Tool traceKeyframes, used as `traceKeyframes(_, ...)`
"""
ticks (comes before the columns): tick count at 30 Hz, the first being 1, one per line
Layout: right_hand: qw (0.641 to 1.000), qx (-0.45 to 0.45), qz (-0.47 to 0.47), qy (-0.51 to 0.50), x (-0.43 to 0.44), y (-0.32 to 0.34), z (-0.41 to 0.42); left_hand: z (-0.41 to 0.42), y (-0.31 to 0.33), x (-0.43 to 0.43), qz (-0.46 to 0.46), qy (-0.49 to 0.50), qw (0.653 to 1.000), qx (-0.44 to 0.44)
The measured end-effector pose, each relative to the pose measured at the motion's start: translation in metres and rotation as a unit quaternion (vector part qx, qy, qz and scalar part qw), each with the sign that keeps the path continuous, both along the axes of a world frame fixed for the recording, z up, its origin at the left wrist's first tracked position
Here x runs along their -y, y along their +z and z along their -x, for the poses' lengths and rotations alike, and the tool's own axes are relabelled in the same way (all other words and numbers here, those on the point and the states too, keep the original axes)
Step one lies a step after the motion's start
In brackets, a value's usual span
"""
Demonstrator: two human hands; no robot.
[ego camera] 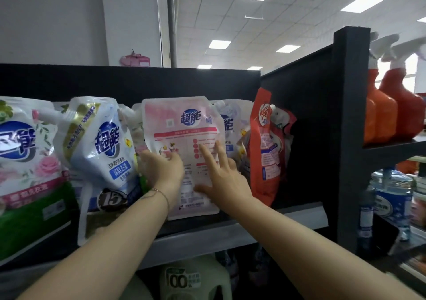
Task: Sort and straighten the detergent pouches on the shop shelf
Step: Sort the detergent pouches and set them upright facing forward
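A pink and white detergent pouch (182, 124) stands upright on the shelf (299, 216), its printed back facing me. My left hand (162, 169) grips its left edge, fingers curled around it. My right hand (221, 175) lies flat on its front with straight, spread fingers. Left of it leans a blue and white pouch (101, 142), then a rose-patterned green and white pouch (25, 161). Behind the pink pouch another blue-logo pouch (230, 124) shows partly. A red pouch (265, 147) stands edge-on to the right.
A black divider post (350, 138) bounds the shelf on the right. Orange spray bottles (391, 110) stand beyond it, with a blue water jug (391, 198) below. Large jugs (196, 279) sit on the shelf underneath. The back panel (138, 80) is black.
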State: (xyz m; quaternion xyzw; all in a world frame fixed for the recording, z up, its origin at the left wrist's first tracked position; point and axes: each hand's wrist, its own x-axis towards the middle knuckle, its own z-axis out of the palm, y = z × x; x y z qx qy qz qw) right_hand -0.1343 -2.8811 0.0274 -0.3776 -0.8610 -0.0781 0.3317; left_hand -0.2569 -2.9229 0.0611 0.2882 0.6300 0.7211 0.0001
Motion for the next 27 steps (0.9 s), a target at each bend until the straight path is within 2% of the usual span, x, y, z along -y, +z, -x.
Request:
traceKeyframes(3,0.999,0.007,-0.021,-0.025,0.003,-0.005,0.001,-0.008,-0.006,0.007,0.028,0.057,0.995,-0.077)
traceKeyframes(6,0.997,0.003,-0.075,-0.018,0.008,-0.003,-0.009,-0.019,-0.01,0.021,-0.007,0.09,0.964,-0.251)
traceKeyframes(8,0.992,-0.018,-0.123,0.005,0.011,-0.001,-0.018,-0.02,-0.011,0.022,-0.027,0.062,0.944,-0.324)
traceKeyframes(11,0.986,-0.057,-0.155,0.027,0.013,-0.001,-0.033,-0.025,-0.011,0.019,-0.036,-0.016,0.921,-0.387)
traceKeyframes(15,0.977,-0.087,-0.194,-0.003,0.019,-0.004,-0.054,-0.035,-0.017,0.016,-0.031,-0.109,0.891,-0.439)
traceKeyframes(18,0.979,-0.063,-0.187,-0.041,0.019,-0.009,-0.066,-0.043,-0.022,0.014,-0.008,-0.153,0.87,-0.468)
traceKeyframes(23,0.992,0.025,-0.058,-0.107,0.011,-0.017,-0.074,-0.048,-0.033,0.013,0.04,-0.203,0.846,-0.491)
traceKeyframes(27,0.992,0.007,0.003,-0.127,0.004,-0.023,-0.072,-0.044,-0.041,0.013,0.062,-0.218,0.843,-0.489)
